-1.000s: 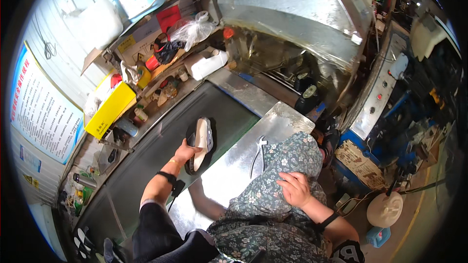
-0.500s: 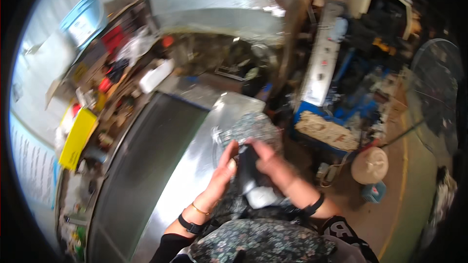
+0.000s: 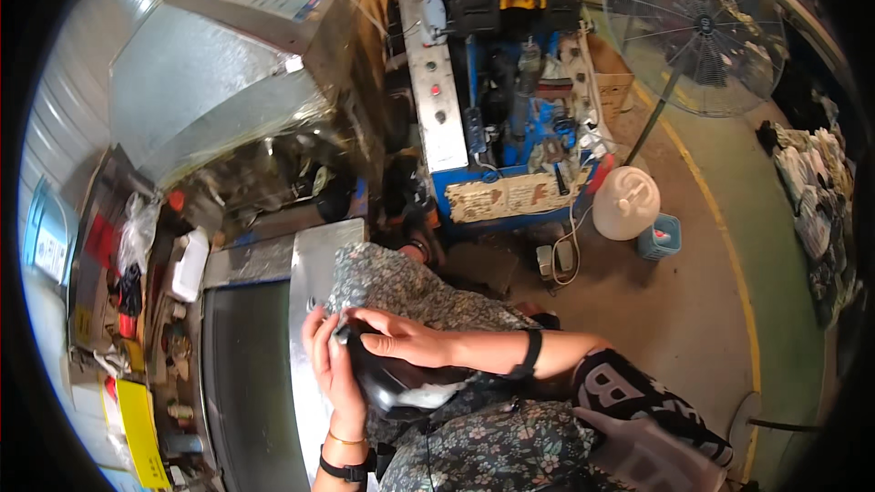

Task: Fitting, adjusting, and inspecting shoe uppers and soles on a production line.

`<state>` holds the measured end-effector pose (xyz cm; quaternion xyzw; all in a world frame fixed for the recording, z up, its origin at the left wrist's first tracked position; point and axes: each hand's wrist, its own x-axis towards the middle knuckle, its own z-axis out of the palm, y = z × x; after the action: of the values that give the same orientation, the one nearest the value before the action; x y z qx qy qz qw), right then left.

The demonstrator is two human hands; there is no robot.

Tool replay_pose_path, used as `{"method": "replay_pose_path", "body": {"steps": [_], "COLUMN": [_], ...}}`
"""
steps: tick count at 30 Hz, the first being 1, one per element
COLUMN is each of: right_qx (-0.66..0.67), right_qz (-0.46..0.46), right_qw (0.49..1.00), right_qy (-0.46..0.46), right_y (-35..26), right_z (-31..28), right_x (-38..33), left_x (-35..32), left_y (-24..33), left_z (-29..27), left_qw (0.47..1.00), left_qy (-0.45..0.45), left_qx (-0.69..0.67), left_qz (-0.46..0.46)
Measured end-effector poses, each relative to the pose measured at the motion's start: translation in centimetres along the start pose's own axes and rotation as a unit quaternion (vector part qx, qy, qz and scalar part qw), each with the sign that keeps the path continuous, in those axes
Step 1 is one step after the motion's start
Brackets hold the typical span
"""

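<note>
1. A person holds a black shoe [image 3: 401, 381] in both hands above a lap covered by a floral apron [image 3: 437, 292], near the lower middle of the scene.
2. The left hand [image 3: 326, 360] cups the shoe's left side from below, its fingers close together and curled against the dark upper; a thin bracelet and a black wristband sit on that wrist.
3. The right hand [image 3: 401, 339] lies across the top of the shoe, fingers together and pressed down on it, thumb pointing left toward the other hand. A black wristband [image 3: 530, 353] circles the right forearm.
4. A pale patch shows at the shoe's near edge, just under the right palm; whether it is the sole or the lining cannot be told.
5. Just left of the hands runs a shiny metal table edge [image 3: 305, 264], and beside it, farther left, a dark conveyor belt [image 3: 246, 374] stretches toward the near edge.
6. A cluttered shelf stands along the far left, with a white plastic jug [image 3: 190, 262] and a yellow box [image 3: 138, 424] on it.
7. Beyond the apron stands a blue machine [image 3: 510, 118] with a grey control panel, and a large metal hood [image 3: 219, 73] rises to its left.
8. On the concrete floor to the right sit a white canister [image 3: 625, 202] and a small blue basket [image 3: 660, 235]; a standing fan [image 3: 697, 23] rises at far right.
</note>
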<state>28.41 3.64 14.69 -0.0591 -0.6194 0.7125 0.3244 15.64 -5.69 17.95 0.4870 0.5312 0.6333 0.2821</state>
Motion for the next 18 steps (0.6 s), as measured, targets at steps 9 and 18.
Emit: {"method": "replay_pose_path", "body": {"steps": [9,18], "right_qx": [-0.173,0.128], "right_qz": [0.168,0.227], "right_qw": [0.966,0.953], "right_qy": [0.098,0.156], "right_y": [3.1,8.3], "right_z": [-1.4,-1.1], "right_x": [-5.7,-4.9], "left_x": [1.2,2.2], "left_y": [-0.9,-2.7], "left_z": [-0.7,-1.1], "left_qw": [0.977,0.982], "left_qy": [-0.008,-0.046], "left_qx": [0.204,0.147], "left_qz": [0.058,-0.109]}}
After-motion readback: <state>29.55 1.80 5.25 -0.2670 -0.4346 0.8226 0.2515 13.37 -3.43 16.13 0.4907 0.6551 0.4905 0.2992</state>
